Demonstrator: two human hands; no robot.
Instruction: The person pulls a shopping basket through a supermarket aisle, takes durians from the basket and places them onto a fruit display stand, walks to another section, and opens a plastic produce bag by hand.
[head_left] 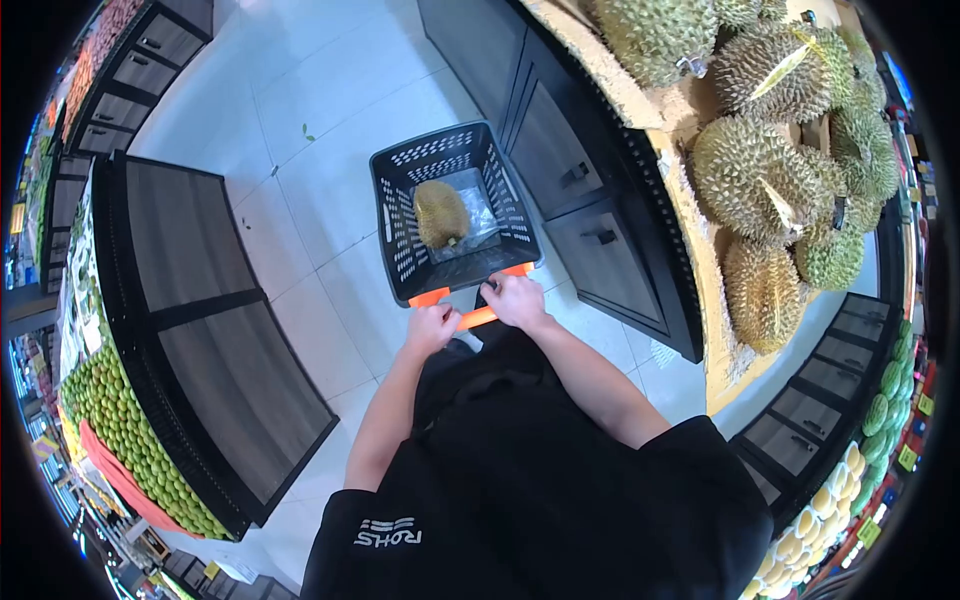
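Note:
A black perforated basket (pixel 455 272) stands in the middle of the view, with an orange handle (pixel 478 318) on its near side. My left hand (pixel 432 328) is closed round the left part of that handle. Closed on its right part is my right hand (pixel 514 300). Inside the basket lies one spiky yellow-brown durian (pixel 441 214), beside a clear plastic wrapping (pixel 482 215) on the basket's floor.
Durians (pixel 757 180) are heaped on a cardboard-edged stand (pixel 672 170) close on the right, above dark cabinets (pixel 600 240). A stand of green fruit (pixel 130 430) borders the aisle on the left. Pale floor tiles (pixel 320 130) run between them, with a small leaf (pixel 308 132).

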